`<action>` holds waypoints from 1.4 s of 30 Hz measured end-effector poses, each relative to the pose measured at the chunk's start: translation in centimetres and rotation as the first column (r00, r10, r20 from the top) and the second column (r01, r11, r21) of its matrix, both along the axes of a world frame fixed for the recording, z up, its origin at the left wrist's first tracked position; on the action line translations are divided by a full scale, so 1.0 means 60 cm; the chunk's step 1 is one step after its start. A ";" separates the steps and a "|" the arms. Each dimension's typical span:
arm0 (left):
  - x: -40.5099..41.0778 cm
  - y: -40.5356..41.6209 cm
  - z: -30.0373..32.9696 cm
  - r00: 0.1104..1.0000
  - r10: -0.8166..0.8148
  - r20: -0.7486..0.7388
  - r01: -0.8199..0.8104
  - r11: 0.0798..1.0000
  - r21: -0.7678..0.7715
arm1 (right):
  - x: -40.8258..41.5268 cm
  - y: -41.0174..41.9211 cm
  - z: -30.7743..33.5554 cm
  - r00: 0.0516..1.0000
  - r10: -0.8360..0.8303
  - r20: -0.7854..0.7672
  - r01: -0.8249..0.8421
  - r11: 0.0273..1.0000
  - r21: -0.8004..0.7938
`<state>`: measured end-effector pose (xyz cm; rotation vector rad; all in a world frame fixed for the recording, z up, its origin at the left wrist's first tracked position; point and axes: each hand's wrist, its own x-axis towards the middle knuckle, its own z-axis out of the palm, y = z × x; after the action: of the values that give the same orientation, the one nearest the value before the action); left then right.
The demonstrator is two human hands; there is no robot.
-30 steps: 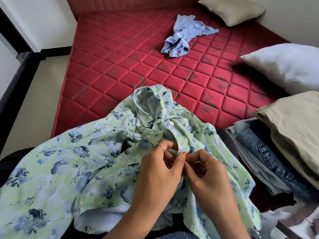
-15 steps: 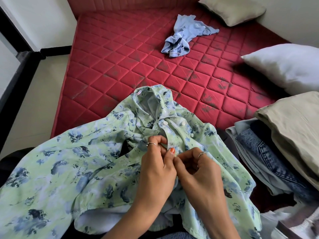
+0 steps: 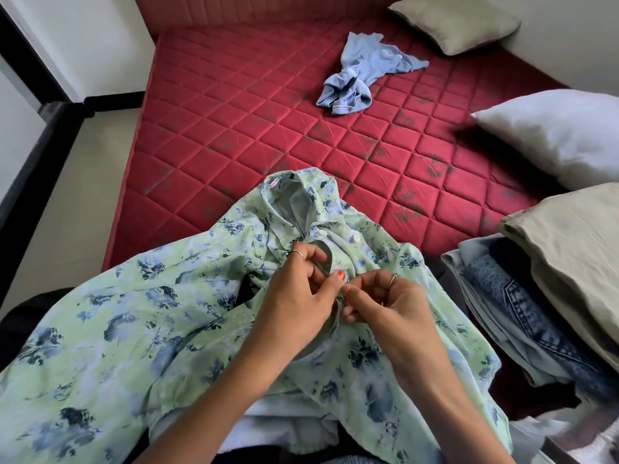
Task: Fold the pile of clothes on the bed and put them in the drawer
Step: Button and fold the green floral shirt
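The red quilted mattress carries the pale green shirt with blue floral print, spread over its near edge and the person's lap, collar pointing away. A crumpled light blue garment waits farther up the bed. The left hand and right hand meet at the button placket, fingers curled and pinching the fabric. Buttoning goes best with the placket edges aligned and taut, working one white button at a time.

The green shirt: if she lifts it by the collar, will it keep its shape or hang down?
The shirt would probably hang limp: it already lies in soft wrinkles. It looks thin and light. Loose sleeves would likely dangle.
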<state>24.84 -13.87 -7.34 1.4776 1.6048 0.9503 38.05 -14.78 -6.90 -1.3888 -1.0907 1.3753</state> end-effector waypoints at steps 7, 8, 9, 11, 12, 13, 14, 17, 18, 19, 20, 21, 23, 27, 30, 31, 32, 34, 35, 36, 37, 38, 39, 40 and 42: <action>-0.008 0.011 0.012 0.985 -0.129 -0.116 0.134 0.990 0.040 | -0.005 0.008 0.016 0.961 -0.071 0.269 0.010 0.975 0.221; -0.008 0.013 0.012 0.987 -0.132 -0.094 0.139 0.988 0.072 | -0.007 0.008 0.016 0.960 -0.077 0.269 0.014 0.974 0.226; -0.008 0.015 0.012 0.988 -0.135 -0.069 0.141 0.985 0.098 | -0.008 0.007 0.017 0.964 -0.077 0.253 0.018 0.974 0.226; -0.007 0.018 0.012 0.989 -0.144 -0.036 0.147 0.981 0.126 | -0.008 0.008 0.019 0.977 -0.073 0.202 0.028 0.976 0.215; -0.006 0.019 0.011 0.988 -0.152 -0.036 0.155 0.979 0.134 | -0.007 0.009 0.020 0.982 -0.073 0.173 0.036 0.978 0.206; -0.006 0.020 0.011 0.986 -0.160 -0.046 0.165 0.976 0.143 | -0.006 0.011 0.021 0.987 -0.071 0.142 0.043 0.980 0.192; -0.006 0.023 0.010 0.984 -0.170 -0.060 0.178 0.972 0.155 | -0.005 0.013 0.022 0.991 -0.069 0.111 0.049 0.984 0.173; -0.015 0.036 0.010 0.971 -0.222 -0.083 0.234 0.953 0.192 | -0.003 0.024 0.023 0.999 -0.048 -0.011 0.049 0.996 0.077; -0.018 0.043 0.011 0.967 -0.242 -0.078 0.253 0.947 0.200 | -0.003 0.028 0.024 0.997 -0.039 -0.064 0.042 0.998 0.047; -0.021 0.049 0.014 0.963 -0.263 -0.062 0.270 0.941 0.206 | -0.002 0.033 0.028 0.994 -0.026 -0.111 0.029 0.999 0.023; -0.024 0.055 0.018 0.958 -0.287 -0.029 0.286 0.936 0.206 | -0.002 0.037 0.033 0.988 -0.011 -0.151 0.012 1.000 0.004; -0.026 0.058 0.022 0.950 -0.310 0.020 0.300 0.932 0.203 | -0.002 0.041 0.039 0.981 0.006 -0.193 -0.009 1.000 -0.012; -0.030 0.065 0.030 0.933 -0.338 0.120 0.311 0.929 0.202 | -0.002 0.050 0.050 0.958 0.047 -0.283 -0.064 0.997 -0.049; -0.028 0.060 0.037 0.914 -0.296 0.277 0.253 0.950 0.182 | -0.004 0.057 0.059 0.918 0.086 -0.387 -0.133 0.987 -0.095; -0.024 0.056 0.021 0.918 -0.201 0.341 0.180 0.979 0.092 | -0.010 0.053 0.050 0.992 0.101 -0.069 -0.097 0.993 0.060; -0.022 0.055 0.013 0.925 -0.154 0.346 0.146 0.988 0.049 | -0.012 0.051 0.043 0.989 0.069 0.129 -0.088 0.984 0.155; -0.019 0.054 0.005 0.930 -0.100 0.355 0.106 0.994 0.001 | -0.016 0.048 0.035 0.947 0.015 0.322 -0.103 0.961 0.257; -0.011 0.048 -0.006 0.927 -0.009 0.375 0.040 0.996 -0.074 | -0.025 0.039 0.013 0.791 -0.115 0.600 -0.186 0.890 0.416; -0.008 0.044 -0.010 0.923 0.018 0.384 0.019 0.996 -0.091 | -0.029 0.033 0.002 0.718 -0.176 0.674 -0.234 0.850 0.472; -0.006 0.040 -0.013 0.920 0.030 0.390 0.006 0.996 -0.090 | -0.032 0.029 -0.007 0.672 -0.217 0.708 -0.266 0.822 0.504; -0.005 0.036 -0.016 0.921 0.028 0.388 0.000 0.997 -0.073 | -0.034 0.024 -0.014 0.660 -0.237 0.713 -0.272 0.809 0.521; -0.005 0.032 -0.019 0.927 0.022 0.375 -0.005 0.999 -0.047 | -0.035 0.021 -0.016 0.681 -0.233 0.694 -0.254 0.814 0.522; -0.005 0.028 -0.021 0.935 0.017 0.355 -0.012 1.000 -0.018 | -0.035 0.020 -0.014 0.734 -0.207 0.647 -0.211 0.836 0.507; -0.006 0.026 -0.023 0.941 0.012 0.337 -0.016 1.000 0.010 | -0.034 0.019 -0.010 0.804 -0.169 0.570 -0.152 0.869 0.472; -0.009 0.023 -0.023 0.951 -0.008 0.309 -0.013 0.998 0.066 | -0.032 0.020 0.001 0.918 -0.091 0.387 -0.058 0.933 0.356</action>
<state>24.33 -12.49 -8.72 1.2957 1.3578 1.1837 36.13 -13.58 -6.81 -1.4242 -1.5083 0.8310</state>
